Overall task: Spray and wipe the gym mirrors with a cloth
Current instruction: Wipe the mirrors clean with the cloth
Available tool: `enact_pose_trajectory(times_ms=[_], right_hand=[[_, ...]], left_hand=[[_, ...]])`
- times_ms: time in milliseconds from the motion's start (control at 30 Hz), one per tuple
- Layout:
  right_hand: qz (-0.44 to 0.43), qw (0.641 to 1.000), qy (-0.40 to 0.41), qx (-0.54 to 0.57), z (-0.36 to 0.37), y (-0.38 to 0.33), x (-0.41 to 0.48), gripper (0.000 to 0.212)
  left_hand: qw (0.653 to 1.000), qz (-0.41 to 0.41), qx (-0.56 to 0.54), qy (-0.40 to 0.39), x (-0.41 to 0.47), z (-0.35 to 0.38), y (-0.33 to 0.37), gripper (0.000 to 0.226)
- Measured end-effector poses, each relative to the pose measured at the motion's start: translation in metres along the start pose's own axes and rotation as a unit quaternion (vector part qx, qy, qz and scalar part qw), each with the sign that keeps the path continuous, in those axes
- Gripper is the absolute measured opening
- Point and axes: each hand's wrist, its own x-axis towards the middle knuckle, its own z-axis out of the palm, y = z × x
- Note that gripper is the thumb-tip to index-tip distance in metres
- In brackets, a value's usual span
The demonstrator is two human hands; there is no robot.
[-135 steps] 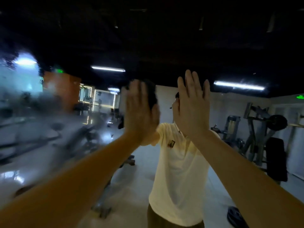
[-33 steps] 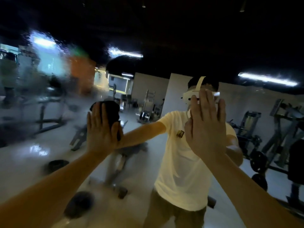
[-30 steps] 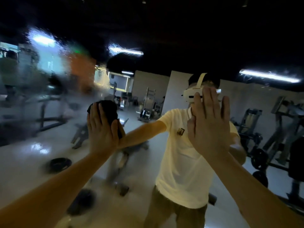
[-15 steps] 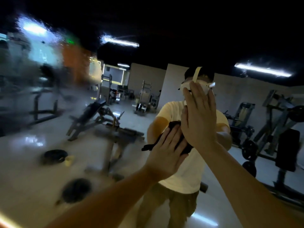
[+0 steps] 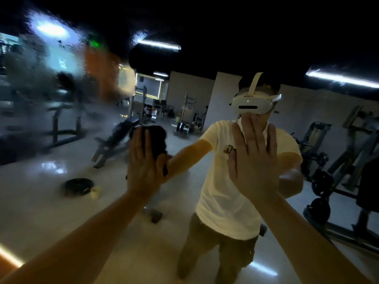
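Observation:
The gym mirror (image 5: 51,201) fills the view. Its upper left part is hazy and streaked; the middle and right reflect sharply. My left hand (image 5: 143,162) presses a dark cloth (image 5: 156,140) flat against the glass with straight fingers, at centre left. My right hand (image 5: 254,158) lies flat on the mirror to the right, fingers spread, holding nothing. Behind both hands the glass shows my reflection in a pale yellow shirt and white headset. No spray bottle is in view.
The mirror reflects a dim gym: an incline bench (image 5: 114,140), a weight plate (image 5: 79,186) and a small cup (image 5: 96,192) on the floor, and plate-loaded machines (image 5: 338,165) at the right. Ceiling strip lights glare in the glass.
My left hand swept the cloth from the left to the middle near my right hand, then back left and slightly up. My right hand stayed flat on the glass.

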Motion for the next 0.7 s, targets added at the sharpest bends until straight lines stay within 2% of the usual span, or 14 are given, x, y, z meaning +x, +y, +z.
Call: enact_pose_trajectory(times_ms=[33,100,167,233,400,500,567,633,700], right_hand=[[0.003,1.0,0.005,0.0,0.002,-0.001,0.0,0.058],[0.003,1.0,0.009,-0.001,0.003,-0.001,0.0,0.058],[0.002,1.0,0.009,-0.004,0.002,-0.002,0.0,0.057],[0.001,1.0,0.008,-0.001,0.002,-0.003,0.0,0.055],[0.001,1.0,-0.016,0.002,0.005,-0.002,-0.003,0.059],[-0.004,1.0,-0.017,0.014,0.003,-0.001,-0.003,0.059],[-0.008,1.0,-0.02,0.021,0.003,0.001,-0.002,0.057],[-0.013,0.999,-0.024,0.024,0.003,0.003,-0.003,0.057],[-0.019,0.999,-0.026,0.026,0.003,0.004,-0.003,0.057]], left_hand=[[0.997,-0.072,-0.022,0.014,-0.005,0.0,-0.006,0.072],[0.984,-0.166,-0.05,0.036,-0.015,0.003,-0.014,0.072],[0.974,-0.214,-0.055,0.045,-0.022,0.008,-0.01,0.073],[0.971,-0.226,-0.064,0.049,-0.026,0.013,0.006,0.072],[0.992,-0.092,-0.067,0.053,-0.059,0.03,0.073,0.072],[0.998,0.01,-0.065,0.001,-0.09,0.041,0.122,0.07],[0.99,0.13,-0.048,-0.04,-0.106,0.047,0.143,0.066],[0.966,0.253,-0.012,-0.052,-0.109,0.05,0.142,0.065],[0.949,0.312,0.016,-0.049,-0.101,0.048,0.123,0.062]])
